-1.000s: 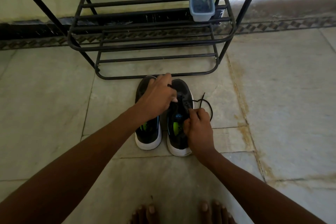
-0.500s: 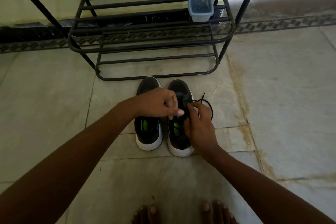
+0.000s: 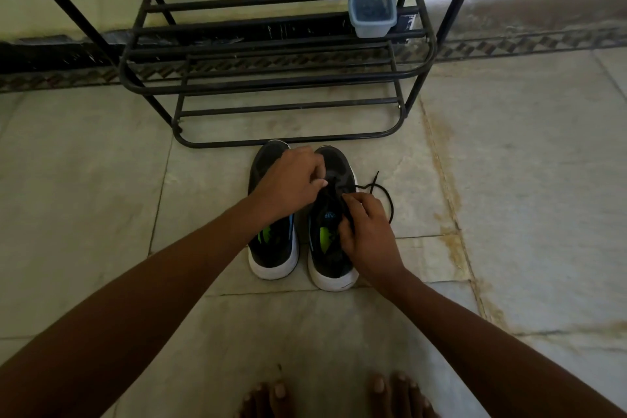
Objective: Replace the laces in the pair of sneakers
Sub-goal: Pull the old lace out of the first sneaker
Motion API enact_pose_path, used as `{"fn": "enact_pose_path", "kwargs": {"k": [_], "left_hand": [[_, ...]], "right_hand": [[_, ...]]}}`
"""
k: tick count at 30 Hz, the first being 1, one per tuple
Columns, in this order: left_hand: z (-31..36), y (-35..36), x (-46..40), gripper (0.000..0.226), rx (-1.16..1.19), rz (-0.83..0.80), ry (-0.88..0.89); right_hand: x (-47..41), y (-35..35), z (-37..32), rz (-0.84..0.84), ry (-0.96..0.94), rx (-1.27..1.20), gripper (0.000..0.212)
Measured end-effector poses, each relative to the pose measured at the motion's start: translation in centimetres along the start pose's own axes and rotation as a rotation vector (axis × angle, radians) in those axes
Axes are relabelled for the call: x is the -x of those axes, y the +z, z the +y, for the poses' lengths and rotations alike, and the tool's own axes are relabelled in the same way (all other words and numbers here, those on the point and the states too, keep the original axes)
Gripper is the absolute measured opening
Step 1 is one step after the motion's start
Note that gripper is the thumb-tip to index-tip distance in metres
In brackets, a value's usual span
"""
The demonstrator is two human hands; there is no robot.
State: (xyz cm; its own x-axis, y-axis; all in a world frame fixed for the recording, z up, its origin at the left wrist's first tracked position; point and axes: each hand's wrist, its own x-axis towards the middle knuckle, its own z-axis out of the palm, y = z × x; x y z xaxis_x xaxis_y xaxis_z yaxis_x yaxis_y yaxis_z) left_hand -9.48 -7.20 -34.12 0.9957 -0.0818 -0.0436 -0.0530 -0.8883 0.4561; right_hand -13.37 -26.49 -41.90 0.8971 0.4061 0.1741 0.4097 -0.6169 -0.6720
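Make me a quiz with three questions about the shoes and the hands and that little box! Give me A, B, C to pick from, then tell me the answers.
1. Where is the small blue-grey box?
A. On the black shoe rack
B. On the floor beside the shoes
C. In a hand

2. What colour are the soles of the sneakers?
A. Red
B. White
C. Yellow

3. What are the hands doing?
A. Both are at the right sneaker, at its black lace
B. Both rest flat on the floor
C. One lifts the left sneaker into the air

Answers:
1. A, the box sits on a bar of the rack, at its right end.
2. B, both heels show white soles.
3. A, the left hand and right hand pinch at the laced part, and a loop of lace trails on the tiles.
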Motion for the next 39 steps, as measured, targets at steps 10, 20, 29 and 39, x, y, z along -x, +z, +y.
{"fn": "enact_pose_path", "kwargs": {"k": [10,20,29,39], "left_hand": [[0.7,1.6,-1.7,0.007,-0.071,-0.129,-0.068],[-0.6,3.0,-1.3,0.029,0.272,0.034,-0.256],[-0.1,0.4,-2.0,0.024,0.398,-0.171,-0.287],[1.5,1.1,-3.1,0.019,0.422,0.074,-0.443]], "right_hand": [[-0.2,-0.2,-0.2,0.01,-0.046,0.01,0.045],[-0.8,-0.6,0.1,-0.004,-0.06,0.079,0.044],[-0.4,0.3,0.1,0.048,-0.069,0.148,0.037],[-0.3,0.3,0.3,0.053,-0.054,0.118,0.038]]}}
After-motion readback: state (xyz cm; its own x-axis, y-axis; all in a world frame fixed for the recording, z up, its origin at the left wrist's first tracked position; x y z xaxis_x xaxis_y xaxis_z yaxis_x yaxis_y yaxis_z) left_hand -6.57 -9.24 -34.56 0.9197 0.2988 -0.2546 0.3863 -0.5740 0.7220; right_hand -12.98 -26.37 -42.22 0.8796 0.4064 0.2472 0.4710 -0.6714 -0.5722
